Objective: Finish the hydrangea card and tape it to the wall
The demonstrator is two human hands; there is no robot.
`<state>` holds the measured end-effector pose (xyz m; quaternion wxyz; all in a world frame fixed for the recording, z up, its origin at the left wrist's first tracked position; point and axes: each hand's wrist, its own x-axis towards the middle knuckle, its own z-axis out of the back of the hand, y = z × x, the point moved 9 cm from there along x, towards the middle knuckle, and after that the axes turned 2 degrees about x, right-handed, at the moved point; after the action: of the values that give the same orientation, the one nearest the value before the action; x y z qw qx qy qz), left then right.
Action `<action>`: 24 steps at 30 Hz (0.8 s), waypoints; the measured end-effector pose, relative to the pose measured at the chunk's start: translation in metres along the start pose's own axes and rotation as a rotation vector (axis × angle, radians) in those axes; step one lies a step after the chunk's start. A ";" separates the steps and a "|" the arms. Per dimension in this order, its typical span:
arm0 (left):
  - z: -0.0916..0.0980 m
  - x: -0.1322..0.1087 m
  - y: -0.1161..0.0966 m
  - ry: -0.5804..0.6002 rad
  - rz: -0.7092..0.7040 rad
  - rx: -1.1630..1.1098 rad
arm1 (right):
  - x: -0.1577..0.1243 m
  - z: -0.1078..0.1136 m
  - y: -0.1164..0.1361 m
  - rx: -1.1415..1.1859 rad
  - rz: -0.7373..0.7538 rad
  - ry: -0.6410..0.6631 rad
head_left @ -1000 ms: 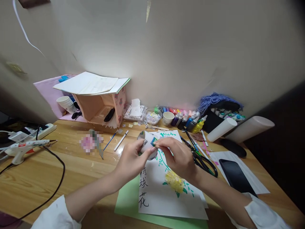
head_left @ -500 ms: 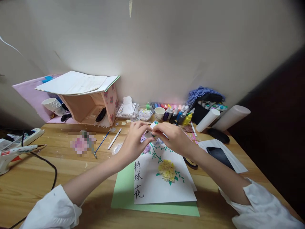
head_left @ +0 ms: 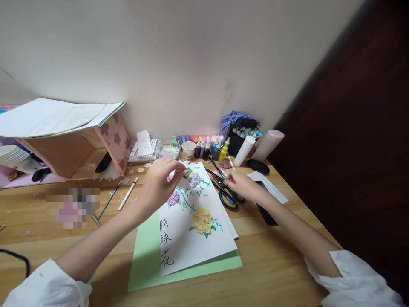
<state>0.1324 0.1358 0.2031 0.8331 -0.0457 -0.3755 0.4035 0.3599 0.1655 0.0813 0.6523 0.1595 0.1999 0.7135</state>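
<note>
My left hand [head_left: 162,181] is closed in a pinch on a small white piece with blue, green and yellow print [head_left: 189,169], held over the top of a white sheet [head_left: 179,249]. The sheet bears a yellow ruffled flower [head_left: 203,220], purple flowers [head_left: 174,197], painted green leaves and black characters. Beneath it lies a green sheet [head_left: 140,260]. My right hand [head_left: 241,184] has its fingers drawn together beside black-handled scissors [head_left: 228,200] and slim pens [head_left: 217,167]. What its fingertips hold, if anything, is too small to make out.
Behind the sheets stand a paper cup [head_left: 188,150] and several paint bottles [head_left: 211,150]. White rolls [head_left: 245,151] and a phone [head_left: 266,213] are at the right. A pink box [head_left: 108,140], a white marker [head_left: 128,194] and a blue brush [head_left: 110,198] occupy the left.
My hands have parted. The right one has moved away to the scissors and pens, while the left one keeps the printed piece. The view has turned right, uncovering the scissors.
</note>
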 end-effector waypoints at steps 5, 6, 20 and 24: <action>0.003 0.008 -0.002 -0.015 -0.053 -0.006 | -0.014 -0.038 -0.043 -0.099 -0.092 -0.018; 0.004 0.010 -0.003 -0.018 -0.058 -0.019 | -0.016 -0.041 -0.044 -0.103 -0.100 -0.022; 0.014 0.027 -0.001 -0.132 -0.094 -0.069 | -0.047 0.044 0.022 -0.044 0.213 0.028; 0.012 0.030 -0.003 -0.154 -0.103 -0.061 | -0.030 0.054 0.058 -0.345 0.318 0.000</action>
<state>0.1383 0.1523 0.2308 0.8195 -0.0207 -0.4525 0.3510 0.3393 0.1359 0.1581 0.5491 0.0752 0.0475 0.8310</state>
